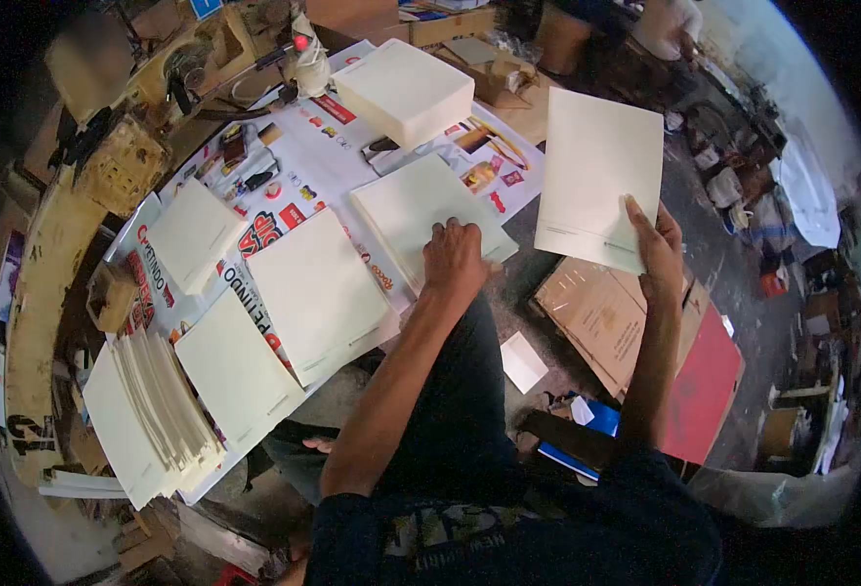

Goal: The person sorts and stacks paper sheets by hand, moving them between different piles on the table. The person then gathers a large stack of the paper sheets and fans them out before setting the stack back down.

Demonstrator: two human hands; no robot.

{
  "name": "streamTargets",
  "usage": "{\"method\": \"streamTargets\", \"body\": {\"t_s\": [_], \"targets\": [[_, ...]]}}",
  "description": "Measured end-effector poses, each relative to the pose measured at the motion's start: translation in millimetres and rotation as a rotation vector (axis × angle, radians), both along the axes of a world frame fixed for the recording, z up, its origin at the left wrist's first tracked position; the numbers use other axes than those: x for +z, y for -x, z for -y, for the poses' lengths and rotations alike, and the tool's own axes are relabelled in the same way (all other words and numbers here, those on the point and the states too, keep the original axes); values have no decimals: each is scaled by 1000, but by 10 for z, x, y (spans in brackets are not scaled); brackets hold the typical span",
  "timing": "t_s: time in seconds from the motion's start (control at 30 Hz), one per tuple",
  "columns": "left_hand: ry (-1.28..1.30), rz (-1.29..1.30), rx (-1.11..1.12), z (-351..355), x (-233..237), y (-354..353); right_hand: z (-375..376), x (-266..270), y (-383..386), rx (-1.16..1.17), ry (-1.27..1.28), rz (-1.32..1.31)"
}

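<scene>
Raised at the right, a cream sheet of paper [598, 171] with small print along its lower edge is held upright by my right hand [658, 239], thumb on its face. My left hand [455, 252] is closed, knuckles up, on the lower part of a pale paper stack [411, 200]; its fingertips are hidden, and I cannot tell whether they pinch a sheet. Beside that stack, to the left, lies another cream stack [313, 288]. Further left are a pile [237, 356] and a row of fanned paper bundles [162, 410].
A thick paper block [403, 88] stands at the back of the table, which is covered with a printed poster sheet [308, 161]. A smaller pile [194, 234] lies at left. Brown wrapped packages [591, 317] and a red board [704, 391] sit low at right. A white bottle [310, 68] stands behind.
</scene>
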State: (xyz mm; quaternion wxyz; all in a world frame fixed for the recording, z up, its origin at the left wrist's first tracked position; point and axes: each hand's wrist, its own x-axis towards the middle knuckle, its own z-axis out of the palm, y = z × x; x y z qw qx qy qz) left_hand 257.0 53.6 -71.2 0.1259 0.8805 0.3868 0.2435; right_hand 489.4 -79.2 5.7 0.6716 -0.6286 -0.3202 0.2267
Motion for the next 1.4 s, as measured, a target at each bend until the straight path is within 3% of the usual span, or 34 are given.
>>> {"method": "streamTargets", "body": {"t_s": [0.03, 0.1, 0.2, 0.4, 0.53, 0.6, 0.63, 0.7, 0.8, 0.83, 0.9, 0.93, 1.03, 1.07, 1.1, 1.17, 1.23, 1.3, 1.4], "targets": [[2, -4, 6, -47, -42, 29, -11, -26, -31, 6, 2, -4], [326, 210, -98, -195, -82, 146, -109, -107, -73, 78, 98, 0], [406, 410, -100, -218, -124, 327, -362, -270, -125, 165, 153, 2], [661, 442, 44, -203, 42, 405, -607, -116, -234, 196, 48, 0], [661, 520, 33, -151, 101, 484, -597, 50, -269, 191, 96, 59], [819, 749, 43, -85, 101, 614, -646, 5, -287, 217, 225, 152], [821, 750, 44, -13, 166, 714, -694, -82, -270, 218, 228, 152], [526, 623, 58, 125, 289, 969, -847, -317, -147, 342, 366, 187], [129, 80, 154, 260, 275, 1437, -948, -499, 320, 430, 306, 60], [128, 81, 170, 263, 272, 1521, -1001, -644, 329, 446, 306, 62], [257, -44, 119, 251, 276, 1676, -1109, -949, 338, 695, 302, -235], [213, -26, 38, 205, 260, 1746, -1079, -834, 533, 440, 449, -285], [436, 193, -60, 102, 251, 1845, -926, -745, 931, 515, 309, -205], [437, 199, -52, 56, 194, 1900, -865, -712, 988, 525, 426, 32], [473, 247, -87, 2, 97, 1970, -803, -667, 1090, 535, 430, 35], [509, 293, -114, 29, 109, 2110, -729, -608, 1305, 541, 304, 262], [544, 354, 229, 204, 359, 2257, -774, -861, 1214, 517, 321, 279], [521, 433, 349, 313, 434, 2582, -793, -923, 1196, 583, 247, -224], [572, 774, 416, 534, 489, 2997, -897, -987, 1288, 580, 250, -321]]}}
